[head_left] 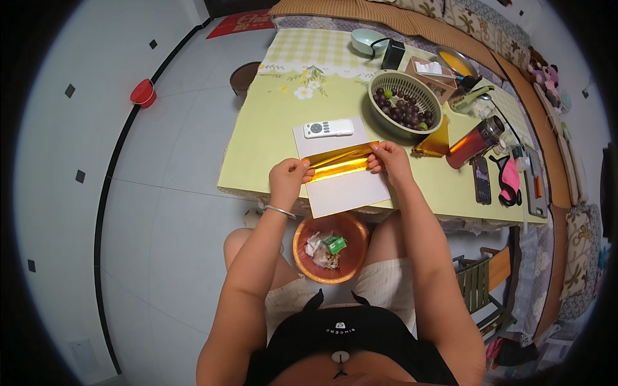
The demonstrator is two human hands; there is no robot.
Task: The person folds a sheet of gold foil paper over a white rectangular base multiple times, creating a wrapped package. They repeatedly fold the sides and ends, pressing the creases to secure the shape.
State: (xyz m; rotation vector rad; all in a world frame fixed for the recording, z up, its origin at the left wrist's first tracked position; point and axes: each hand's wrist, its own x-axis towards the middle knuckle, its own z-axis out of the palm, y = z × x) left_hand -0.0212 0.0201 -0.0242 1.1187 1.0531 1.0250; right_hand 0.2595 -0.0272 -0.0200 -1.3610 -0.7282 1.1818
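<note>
A shiny gold foil sheet (341,162) is stretched between my two hands. My left hand (289,178) pinches its left end, and my right hand (391,160) grips its upper right corner. Beneath the foil lies a pale grey-white board (351,193) at the table's near edge, jutting slightly past it. On the board's far part rests a white remote control (329,128). More gold foil (435,139), folded upright, stands just right of my right hand, against a green colander (412,132) of dark grapes (402,110).
The table has a yellow-green cloth (257,145). To the right are a red flask (475,143), a phone (481,180), a pink-and-black item (508,181) and a tray (536,186). Farther back stand a tissue box (432,80) and a pale bowl (365,40). A waste bin (302,260) sits between my knees.
</note>
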